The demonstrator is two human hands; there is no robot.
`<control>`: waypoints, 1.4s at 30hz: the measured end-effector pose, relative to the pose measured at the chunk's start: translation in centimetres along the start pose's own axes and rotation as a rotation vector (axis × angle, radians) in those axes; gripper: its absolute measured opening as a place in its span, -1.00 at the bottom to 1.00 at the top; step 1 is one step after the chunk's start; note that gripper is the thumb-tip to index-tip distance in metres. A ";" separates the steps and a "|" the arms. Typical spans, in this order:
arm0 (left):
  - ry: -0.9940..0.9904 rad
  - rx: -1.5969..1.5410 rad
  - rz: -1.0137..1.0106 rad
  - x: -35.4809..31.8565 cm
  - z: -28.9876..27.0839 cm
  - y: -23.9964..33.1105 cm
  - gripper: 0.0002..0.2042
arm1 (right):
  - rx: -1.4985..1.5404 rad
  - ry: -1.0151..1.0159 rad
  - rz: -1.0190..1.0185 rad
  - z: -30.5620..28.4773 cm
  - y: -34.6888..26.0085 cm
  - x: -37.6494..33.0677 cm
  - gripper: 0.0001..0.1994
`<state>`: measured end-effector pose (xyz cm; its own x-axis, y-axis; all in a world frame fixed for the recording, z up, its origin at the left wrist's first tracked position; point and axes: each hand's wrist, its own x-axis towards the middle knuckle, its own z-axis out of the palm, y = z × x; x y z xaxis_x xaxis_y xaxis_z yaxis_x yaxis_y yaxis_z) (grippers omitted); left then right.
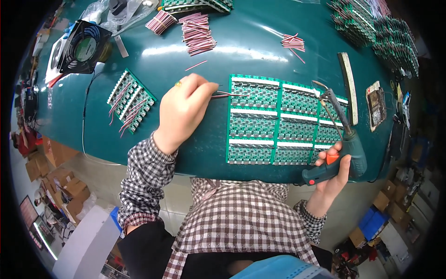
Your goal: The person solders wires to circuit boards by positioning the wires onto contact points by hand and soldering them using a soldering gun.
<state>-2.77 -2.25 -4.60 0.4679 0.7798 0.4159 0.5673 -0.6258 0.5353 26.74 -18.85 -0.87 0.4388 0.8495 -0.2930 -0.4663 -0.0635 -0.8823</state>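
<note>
My left hand (182, 109) is closed in a pinch on a thin wire (227, 95), whose end reaches over the upper left of a large green circuit board panel (279, 104). The panel lies flat, with rows of small parts and white strips. My right hand (332, 183) grips a green soldering gun (354, 151) with a red trigger over the panel's right side. The gun's bent tip points up and left, above the upper right boards; I cannot tell whether it touches them. To the left lies a smaller circuit board (131, 101) with red-and-white wires across it.
Bundles of short wires (198, 35) lie at the back, with one loose wire (196, 65) nearer. A black fan (85, 49) stands at the left. Stacked circuit boards (395, 46) fill the far right. A pale strip (347, 88) and a dirty tray (375, 106) lie right of the panel.
</note>
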 end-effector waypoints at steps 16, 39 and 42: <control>-0.106 -0.021 -0.189 -2.7 -2.0 -0.1 -0.85 | -0.038 -0.047 0.028 0.7 -0.1 0.2 -0.62; -0.296 -0.148 -0.236 3.9 2.6 2.3 -0.95 | -0.275 0.031 -0.007 1.8 -1.3 0.0 -0.50; -0.270 -0.251 -0.259 4.0 2.2 2.3 -0.95 | -0.306 0.002 -0.001 2.0 -1.5 0.0 -0.46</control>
<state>1.87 -0.66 -3.28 0.5111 0.8577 0.0557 0.5227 -0.3616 0.7720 25.92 -17.65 1.19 0.4403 0.8488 -0.2928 -0.2129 -0.2182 -0.9524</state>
